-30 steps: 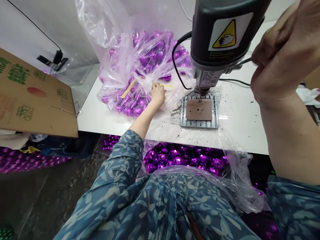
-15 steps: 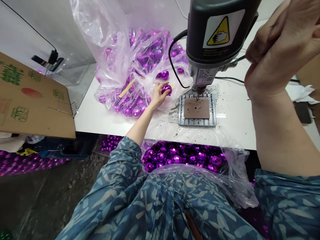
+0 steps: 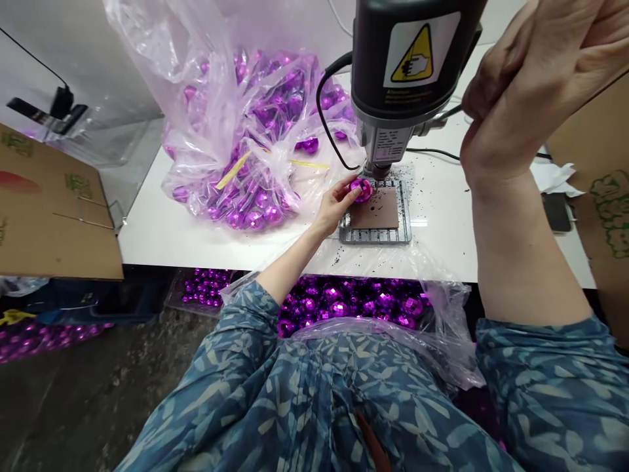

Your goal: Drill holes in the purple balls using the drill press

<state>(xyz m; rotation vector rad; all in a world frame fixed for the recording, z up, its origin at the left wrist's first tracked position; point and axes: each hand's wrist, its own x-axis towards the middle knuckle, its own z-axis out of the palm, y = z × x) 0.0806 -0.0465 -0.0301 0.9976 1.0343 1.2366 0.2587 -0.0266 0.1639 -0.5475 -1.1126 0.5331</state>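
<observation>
My left hand (image 3: 337, 204) pinches a shiny purple faceted ball (image 3: 361, 190) between thumb and fingers. The ball is at the left edge of a brown square board (image 3: 376, 213), just beside the chuck (image 3: 382, 172) of a black bench drill press (image 3: 413, 59). Under the board lies a slotted grey metal base (image 3: 374, 236) scattered with dark chips. At the upper right, my right hand (image 3: 531, 92) is curled round the end of the drill press lever (image 3: 449, 113); the grip itself is mostly hidden by the fingers.
A clear plastic bag of purple balls (image 3: 260, 131) sits on the white table (image 3: 157, 229) to the left. More purple balls (image 3: 344, 301) lie in plastic below the table's front edge. Cardboard boxes (image 3: 54, 223) flank the table. A dark phone-like object (image 3: 557, 213) lies right.
My left hand has carried the purple ball rightward from beside the bag to the drill press. My right hand stays at the lever. The whole view has shifted slightly.
</observation>
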